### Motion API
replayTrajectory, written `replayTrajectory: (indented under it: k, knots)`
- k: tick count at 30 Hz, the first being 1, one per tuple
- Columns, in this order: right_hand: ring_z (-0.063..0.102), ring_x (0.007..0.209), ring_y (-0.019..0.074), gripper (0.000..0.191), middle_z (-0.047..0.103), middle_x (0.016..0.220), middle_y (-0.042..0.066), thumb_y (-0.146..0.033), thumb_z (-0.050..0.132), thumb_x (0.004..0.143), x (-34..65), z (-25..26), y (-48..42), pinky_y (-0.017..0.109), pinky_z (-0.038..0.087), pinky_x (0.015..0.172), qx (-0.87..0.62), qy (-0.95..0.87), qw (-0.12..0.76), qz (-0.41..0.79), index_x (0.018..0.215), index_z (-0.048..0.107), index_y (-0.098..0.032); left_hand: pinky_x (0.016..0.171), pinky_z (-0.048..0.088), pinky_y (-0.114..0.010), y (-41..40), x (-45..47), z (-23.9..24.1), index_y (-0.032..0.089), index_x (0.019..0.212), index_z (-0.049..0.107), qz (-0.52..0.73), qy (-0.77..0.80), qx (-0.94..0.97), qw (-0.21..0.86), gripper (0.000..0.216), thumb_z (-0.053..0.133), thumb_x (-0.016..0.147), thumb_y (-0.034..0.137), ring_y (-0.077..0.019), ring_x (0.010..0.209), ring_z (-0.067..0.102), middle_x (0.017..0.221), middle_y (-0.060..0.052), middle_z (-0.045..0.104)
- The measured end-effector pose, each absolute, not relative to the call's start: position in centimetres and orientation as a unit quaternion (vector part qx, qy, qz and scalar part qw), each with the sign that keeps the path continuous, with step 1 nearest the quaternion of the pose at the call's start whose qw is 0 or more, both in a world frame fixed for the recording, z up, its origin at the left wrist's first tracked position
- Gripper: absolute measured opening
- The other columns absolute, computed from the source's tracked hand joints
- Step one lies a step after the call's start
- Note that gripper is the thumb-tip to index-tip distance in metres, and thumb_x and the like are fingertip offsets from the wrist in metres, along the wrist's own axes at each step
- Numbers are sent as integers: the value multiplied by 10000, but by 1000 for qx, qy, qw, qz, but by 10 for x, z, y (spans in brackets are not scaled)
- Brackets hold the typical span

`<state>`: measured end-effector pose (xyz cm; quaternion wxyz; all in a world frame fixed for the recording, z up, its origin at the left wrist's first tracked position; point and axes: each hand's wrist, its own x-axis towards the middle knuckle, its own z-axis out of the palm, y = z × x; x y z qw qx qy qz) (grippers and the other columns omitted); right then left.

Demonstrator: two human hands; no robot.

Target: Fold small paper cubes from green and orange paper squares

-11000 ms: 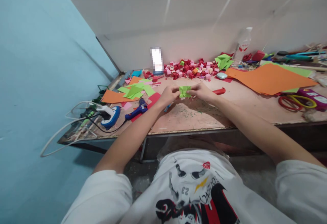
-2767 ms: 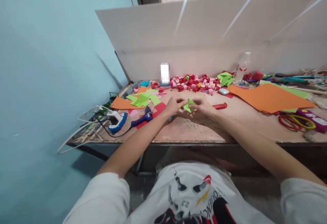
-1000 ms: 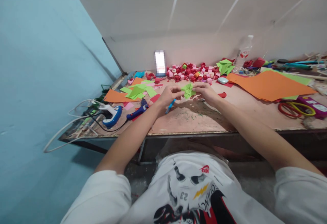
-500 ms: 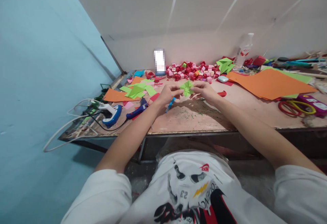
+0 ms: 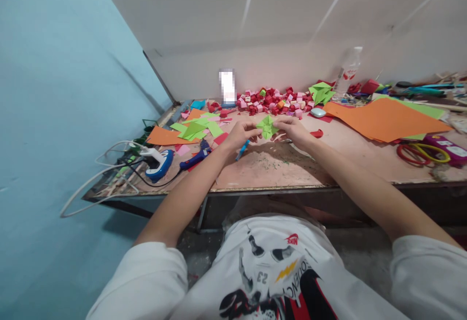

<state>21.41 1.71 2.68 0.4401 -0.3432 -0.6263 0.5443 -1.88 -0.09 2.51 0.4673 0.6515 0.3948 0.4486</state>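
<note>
A small folded green paper piece [image 5: 267, 127] hangs just above the worktable [image 5: 277, 169], pinched from both sides. My left hand [image 5: 241, 135] grips its left edge with thumb and fingers closed. My right hand [image 5: 294, 130] grips its right edge the same way. A blue pen [image 5: 242, 150] lies on the table under my left hand. A small red paper scrap [image 5: 316, 133] lies just right of my right hand.
A pile of small red and pink folded pieces [image 5: 273, 101] lies at the back. Green paper squares [image 5: 197, 129] and an orange sheet [image 5: 166, 137] are at the left, near a blue glue gun [image 5: 195, 157]. Large orange sheets [image 5: 386, 118], red scissors [image 5: 419, 147] and a bottle [image 5: 346, 74] are at the right.
Both hands have kept their pinch on the green piece and have barely moved over the last second. Earlier they held it lower, close to the tabletop.
</note>
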Motion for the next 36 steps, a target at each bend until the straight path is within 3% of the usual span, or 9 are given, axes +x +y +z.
replayTrajectory:
  k: [7, 12, 19, 36]
  knots:
    - [761, 707, 204, 215, 799, 837, 101, -354, 899, 785, 214, 25, 16, 257, 625, 597, -347, -662, 394, 535, 839, 819, -161, 617, 512, -257, 5, -19, 24, 168, 775, 726, 478, 393, 644, 449, 160, 805, 826, 297, -128, 587, 622, 630, -8, 660]
    - [763, 729, 203, 259, 823, 927, 92, -395, 885, 813, 214, 22, 16, 264, 637, 613, -346, -672, 380, 533, 951, 854, -178, 614, 493, -248, 2, -17, 22, 170, 789, 743, 472, 390, 651, 448, 175, 830, 820, 318, -117, 587, 609, 658, -9, 675]
    - [764, 718, 198, 286, 834, 924, 98, -440, 883, 830, 212, 21, 16, 258, 628, 609, -357, -679, 378, 518, 919, 850, -170, 582, 484, -250, 3, -17, 19, 157, 796, 777, 432, 409, 685, 422, 292, 846, 824, 439, -130, 612, 606, 665, -23, 660]
    - [748, 736, 189, 240, 842, 967, 107, -371, 814, 912, 210, 19, 14, 267, 610, 662, -355, -703, 370, 494, 988, 876, -152, 600, 467, -273, 8, -18, 10, 152, 757, 775, 418, 412, 699, 410, 265, 810, 838, 401, -139, 630, 606, 691, -49, 687]
